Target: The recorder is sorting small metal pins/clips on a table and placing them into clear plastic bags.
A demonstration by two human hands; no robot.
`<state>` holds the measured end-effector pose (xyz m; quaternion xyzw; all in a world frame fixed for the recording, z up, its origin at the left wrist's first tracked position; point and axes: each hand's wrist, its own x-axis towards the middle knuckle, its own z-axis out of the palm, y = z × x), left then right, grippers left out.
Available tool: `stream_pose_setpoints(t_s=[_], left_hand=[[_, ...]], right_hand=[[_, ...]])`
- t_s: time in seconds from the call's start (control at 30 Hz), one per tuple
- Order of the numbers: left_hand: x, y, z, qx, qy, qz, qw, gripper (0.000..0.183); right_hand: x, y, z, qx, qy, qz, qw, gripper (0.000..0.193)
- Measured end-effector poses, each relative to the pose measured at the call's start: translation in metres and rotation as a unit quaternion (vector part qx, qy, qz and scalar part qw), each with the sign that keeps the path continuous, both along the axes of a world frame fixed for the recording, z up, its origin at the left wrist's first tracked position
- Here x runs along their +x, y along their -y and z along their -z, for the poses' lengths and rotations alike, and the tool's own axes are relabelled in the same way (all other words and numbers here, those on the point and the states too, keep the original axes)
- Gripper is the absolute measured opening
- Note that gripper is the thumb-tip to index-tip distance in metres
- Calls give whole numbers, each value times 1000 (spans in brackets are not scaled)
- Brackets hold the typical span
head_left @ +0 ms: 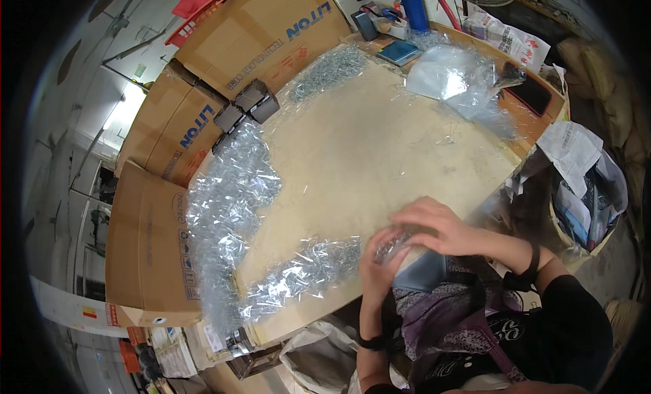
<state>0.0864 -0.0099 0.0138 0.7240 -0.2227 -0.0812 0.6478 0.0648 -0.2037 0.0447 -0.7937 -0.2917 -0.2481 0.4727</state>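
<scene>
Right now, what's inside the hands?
Clear shiny plastic shows between the left hand and the right hand. The hands cover the rest of it, so its full shape and how many pieces there are can't be seen.

The heaps of thin clear strips (pixel 234 190) look like crinkly, very shiny plastic, and the clear bag (pixel 434 72) looks like smooth, shiny plastic too. The pale table top (pixel 352 143) looks like wood, mostly flat and dull with smudges. The big brown box (pixel 264 38) is dull cardboard, and the purple apron (pixel 434 319) is soft-looking cloth.
</scene>
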Motion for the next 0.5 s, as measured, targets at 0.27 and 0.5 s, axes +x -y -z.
stream_pose_setpoints(t_s=[0.27,0.5], left_hand=[[5,-5,16,-90,-83,-17,992,57],[0,-15,22,-81,-27,-99,991,56]], right_hand=[[33,-3,11,-38,-177,-37,983,58],[20,6,-76,186,-166,-158,955,13]])
